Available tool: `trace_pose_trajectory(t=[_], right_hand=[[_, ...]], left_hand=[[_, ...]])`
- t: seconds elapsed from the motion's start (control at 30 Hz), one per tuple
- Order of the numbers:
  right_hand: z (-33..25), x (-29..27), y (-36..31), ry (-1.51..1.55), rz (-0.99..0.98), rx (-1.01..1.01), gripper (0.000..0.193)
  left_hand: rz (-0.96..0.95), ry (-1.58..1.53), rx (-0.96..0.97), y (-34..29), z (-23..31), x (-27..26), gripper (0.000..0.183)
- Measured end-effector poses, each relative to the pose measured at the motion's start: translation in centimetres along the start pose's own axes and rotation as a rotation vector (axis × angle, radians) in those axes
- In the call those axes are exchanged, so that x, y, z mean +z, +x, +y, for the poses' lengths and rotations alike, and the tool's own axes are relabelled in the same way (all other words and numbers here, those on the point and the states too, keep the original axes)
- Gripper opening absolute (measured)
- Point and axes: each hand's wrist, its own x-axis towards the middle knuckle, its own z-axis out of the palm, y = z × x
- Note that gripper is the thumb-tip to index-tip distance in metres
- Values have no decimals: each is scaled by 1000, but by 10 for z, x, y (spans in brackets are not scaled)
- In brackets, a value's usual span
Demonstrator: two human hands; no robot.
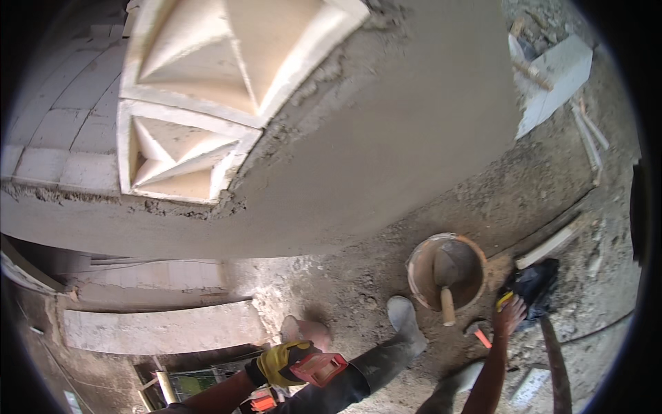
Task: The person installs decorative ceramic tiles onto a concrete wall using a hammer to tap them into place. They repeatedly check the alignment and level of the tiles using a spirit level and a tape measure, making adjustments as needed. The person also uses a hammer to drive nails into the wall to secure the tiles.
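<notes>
Holds red tool (321,370) in left hand (283,363); extends right hand (509,317) to black bag (536,284).
Curls gloved fingers (298,347) around tool, over leg (345,390); touches yellow item (505,301) right of bucket (472,268); cannot tell right-finger closure.

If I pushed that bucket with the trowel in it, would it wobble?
Maybe a bit: the ground around it looks lumpy. The bucket itself would probably stay stiff, since it looks evenly round, not sagging. The trowel might slide, because it pokes out over the edge.
</notes>
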Motion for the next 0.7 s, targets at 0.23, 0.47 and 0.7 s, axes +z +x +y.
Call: trace_pose_trajectory(t=[0.23,0.47,0.7], right_hand=[[35,-182,-191,1405,-678,73,57],[-20,-551,-339,1883,-1304,87,56],[-17,-668,-383,1133,-849,-1023,57]], left_hand=[[-102,-114,150,-37,99,-58,64],[250,-39,236,-142,256,-73,66],[493,-237,190,-235,357,-66,59]])
